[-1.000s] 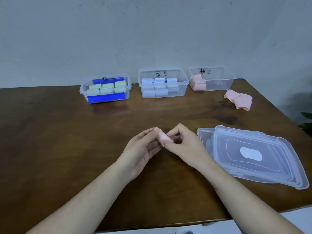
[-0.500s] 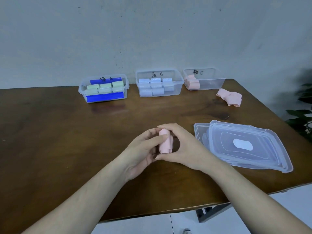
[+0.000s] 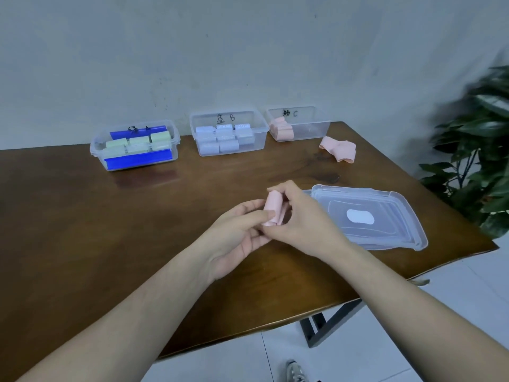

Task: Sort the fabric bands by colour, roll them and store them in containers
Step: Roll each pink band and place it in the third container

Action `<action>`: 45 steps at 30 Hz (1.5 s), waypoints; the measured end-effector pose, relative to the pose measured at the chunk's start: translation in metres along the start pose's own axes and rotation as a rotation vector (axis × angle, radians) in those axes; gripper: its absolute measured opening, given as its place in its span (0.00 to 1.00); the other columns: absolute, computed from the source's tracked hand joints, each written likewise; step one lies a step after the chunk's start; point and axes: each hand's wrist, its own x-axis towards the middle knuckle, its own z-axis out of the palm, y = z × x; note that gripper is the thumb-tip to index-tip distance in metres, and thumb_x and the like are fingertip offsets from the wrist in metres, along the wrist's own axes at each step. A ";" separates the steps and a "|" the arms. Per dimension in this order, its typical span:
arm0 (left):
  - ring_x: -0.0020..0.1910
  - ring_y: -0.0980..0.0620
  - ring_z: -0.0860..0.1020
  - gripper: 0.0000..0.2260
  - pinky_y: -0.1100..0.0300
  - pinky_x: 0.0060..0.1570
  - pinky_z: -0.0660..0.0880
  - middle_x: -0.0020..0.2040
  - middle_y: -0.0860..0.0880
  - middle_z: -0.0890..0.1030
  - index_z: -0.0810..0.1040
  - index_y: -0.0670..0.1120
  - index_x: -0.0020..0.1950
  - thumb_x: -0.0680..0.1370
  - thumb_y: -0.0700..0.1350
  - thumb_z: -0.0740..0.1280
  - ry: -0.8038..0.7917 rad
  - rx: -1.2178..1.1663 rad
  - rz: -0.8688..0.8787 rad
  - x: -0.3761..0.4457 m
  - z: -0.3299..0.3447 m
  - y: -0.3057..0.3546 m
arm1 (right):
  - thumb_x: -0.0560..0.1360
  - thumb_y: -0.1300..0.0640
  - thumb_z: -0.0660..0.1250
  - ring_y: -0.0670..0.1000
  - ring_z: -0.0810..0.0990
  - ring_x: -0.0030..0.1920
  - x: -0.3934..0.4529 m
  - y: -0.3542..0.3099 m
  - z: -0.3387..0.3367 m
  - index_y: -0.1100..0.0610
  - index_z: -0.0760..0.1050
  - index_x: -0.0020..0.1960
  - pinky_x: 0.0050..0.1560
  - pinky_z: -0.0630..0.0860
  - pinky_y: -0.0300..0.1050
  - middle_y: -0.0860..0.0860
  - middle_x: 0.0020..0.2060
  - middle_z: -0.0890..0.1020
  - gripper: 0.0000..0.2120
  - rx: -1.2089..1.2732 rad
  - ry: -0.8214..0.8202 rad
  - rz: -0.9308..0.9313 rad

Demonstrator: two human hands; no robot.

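Note:
A rolled pink band (image 3: 273, 206) stands nearly upright between both hands above the table's middle. My left hand (image 3: 237, 238) pinches its lower end, and my right hand (image 3: 300, 221) curls round it from the right. Three clear containers line the far edge: the left one (image 3: 95, 153) holds green rolls and blue strips, the middle one (image 3: 260, 133) holds pale blue rolls, the right one (image 3: 316, 128) holds pink rolls at its left end. Loose pink bands (image 3: 338, 148) lie in front of the right container.
A stack of clear plastic lids (image 3: 366, 216) lies on the wooden table (image 3: 82, 230) just right of my hands. A green plant (image 3: 476, 150) stands beyond the table's right edge. White floor shows below the front edge.
The pink roll has turned from lying tilted between my fingertips to standing nearly upright. The camera has swung right, bringing the plant into view.

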 end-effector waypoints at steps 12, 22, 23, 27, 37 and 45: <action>0.52 0.49 0.82 0.16 0.57 0.50 0.81 0.58 0.41 0.82 0.75 0.41 0.63 0.77 0.34 0.70 0.291 0.082 0.187 0.132 0.074 0.045 | 0.71 0.40 0.74 0.40 0.74 0.62 0.098 0.094 -0.090 0.44 0.65 0.74 0.65 0.74 0.44 0.39 0.65 0.75 0.35 0.014 -0.070 -0.047; 0.50 0.55 0.81 0.13 0.66 0.50 0.78 0.51 0.47 0.84 0.82 0.47 0.52 0.70 0.38 0.78 0.421 0.638 0.359 0.243 0.108 0.079 | 0.78 0.45 0.68 0.38 0.71 0.58 0.205 0.180 -0.169 0.43 0.75 0.68 0.54 0.68 0.28 0.37 0.61 0.76 0.19 -0.234 -0.161 -0.256; 0.47 0.56 0.82 0.14 0.66 0.47 0.77 0.49 0.46 0.84 0.81 0.46 0.52 0.69 0.37 0.79 0.410 0.646 0.378 0.253 0.112 0.082 | 0.77 0.44 0.67 0.40 0.73 0.57 0.217 0.185 -0.172 0.43 0.76 0.66 0.55 0.71 0.33 0.39 0.60 0.78 0.18 -0.248 -0.189 -0.281; 0.47 0.51 0.81 0.16 0.60 0.43 0.77 0.49 0.48 0.82 0.79 0.51 0.50 0.67 0.37 0.77 0.435 0.725 0.445 0.292 0.116 0.093 | 0.76 0.39 0.64 0.46 0.79 0.50 0.256 0.197 -0.179 0.45 0.81 0.59 0.53 0.77 0.47 0.45 0.52 0.84 0.18 -0.236 -0.264 -0.305; 0.49 0.55 0.78 0.17 0.65 0.46 0.76 0.51 0.52 0.77 0.72 0.54 0.60 0.75 0.41 0.72 0.482 0.946 0.547 0.357 0.091 0.121 | 0.76 0.45 0.68 0.44 0.73 0.39 0.353 0.218 -0.174 0.42 0.77 0.41 0.36 0.66 0.38 0.39 0.34 0.75 0.05 -0.336 -0.322 -0.264; 0.56 0.48 0.76 0.11 0.53 0.58 0.69 0.54 0.52 0.83 0.81 0.53 0.59 0.81 0.49 0.62 0.524 1.761 0.492 0.356 0.050 0.142 | 0.75 0.49 0.67 0.50 0.78 0.49 0.418 0.243 -0.116 0.44 0.79 0.49 0.45 0.74 0.44 0.44 0.47 0.80 0.04 -0.648 -0.353 -0.191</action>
